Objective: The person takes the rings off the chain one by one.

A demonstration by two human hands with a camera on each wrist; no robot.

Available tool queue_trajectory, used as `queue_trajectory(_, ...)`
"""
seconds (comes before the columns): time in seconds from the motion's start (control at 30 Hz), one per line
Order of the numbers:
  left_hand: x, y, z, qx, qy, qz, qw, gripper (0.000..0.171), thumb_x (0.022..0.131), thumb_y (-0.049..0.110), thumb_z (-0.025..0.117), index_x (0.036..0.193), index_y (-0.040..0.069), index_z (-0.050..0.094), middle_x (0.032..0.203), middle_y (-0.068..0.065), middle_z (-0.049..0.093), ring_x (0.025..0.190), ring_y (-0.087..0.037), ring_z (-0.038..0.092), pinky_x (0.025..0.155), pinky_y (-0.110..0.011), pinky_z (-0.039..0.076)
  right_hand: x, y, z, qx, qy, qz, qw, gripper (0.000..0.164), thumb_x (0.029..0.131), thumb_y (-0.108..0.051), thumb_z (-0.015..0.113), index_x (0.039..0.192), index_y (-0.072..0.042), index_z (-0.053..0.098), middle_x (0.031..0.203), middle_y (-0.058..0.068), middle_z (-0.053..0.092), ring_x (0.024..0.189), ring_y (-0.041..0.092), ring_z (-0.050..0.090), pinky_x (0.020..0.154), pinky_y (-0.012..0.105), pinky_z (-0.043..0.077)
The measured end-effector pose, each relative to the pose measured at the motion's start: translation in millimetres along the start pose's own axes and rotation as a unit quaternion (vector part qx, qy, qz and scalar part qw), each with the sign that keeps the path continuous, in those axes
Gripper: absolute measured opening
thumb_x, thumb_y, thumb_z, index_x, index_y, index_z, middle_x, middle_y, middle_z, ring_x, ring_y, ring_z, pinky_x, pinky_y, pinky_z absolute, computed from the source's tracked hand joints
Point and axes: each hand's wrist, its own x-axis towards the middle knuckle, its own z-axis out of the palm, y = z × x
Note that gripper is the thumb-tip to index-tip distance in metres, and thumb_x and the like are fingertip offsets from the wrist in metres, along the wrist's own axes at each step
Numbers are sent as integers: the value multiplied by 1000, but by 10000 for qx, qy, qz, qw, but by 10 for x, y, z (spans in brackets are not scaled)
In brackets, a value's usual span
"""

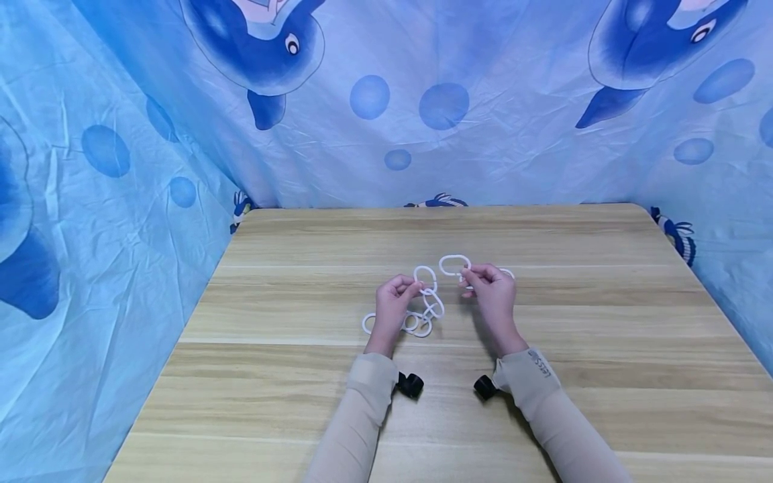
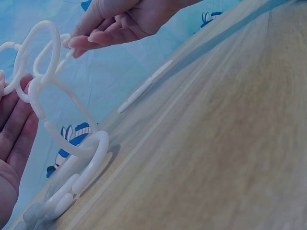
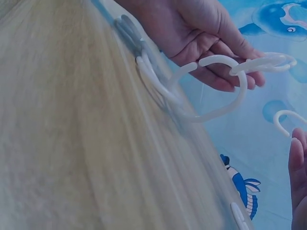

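Observation:
My left hand (image 1: 394, 305) pinches the top white plastic link (image 1: 425, 267) of a short chain between thumb and fingers. From it hang more joined links (image 1: 433, 305), running down to the table; part of this chain (image 1: 367, 323) is hidden behind the hand. A small gap shows in one hanging link (image 3: 235, 103). My right hand (image 1: 495, 295), slightly farther right, pinches a separate oval white link (image 1: 454, 256) at its near end. That link is apart from the left hand's link in the head view.
Beside my right hand, a loose white link (image 1: 508, 272) lies on the wooden table (image 1: 272, 389), partly covered by the hand. A black wrist camera (image 1: 410, 386) sits at the left cuff, another camera (image 1: 485, 388) at the right. Blue patterned cloth (image 1: 398, 121) hangs behind the table.

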Motion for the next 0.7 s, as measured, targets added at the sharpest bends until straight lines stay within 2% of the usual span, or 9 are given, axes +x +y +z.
queue_trajectory(0.2,-3,11,1,60,22,-101,9999,18,89,3,65,98,-13,62,99,-31,69,72,-4,69,88,-24,57,16,40,6,-340,6,159,9993,20,86,-4,71,102,7,67,75,-5,71,61,5,66,55,23,59)
queue_trajectory(0.47,-10,12,-4,72,-10,-170,9998,16,89,5,66,98,-8,63,101,-29,69,75,-5,71,96,-29,54,23,102,4,-515,-73,259,9983,21,86,-5,70,104,7,67,94,22,72,63,6,68,57,24,60)
queue_trajectory(0.7,-5,4,-7,61,9,-22,10000,18,90,4,65,97,-11,62,98,-30,69,72,-4,70,91,-27,57,36,120,23,-792,-134,402,9960,21,87,-7,70,104,6,68,96,23,72,64,9,70,57,25,60)
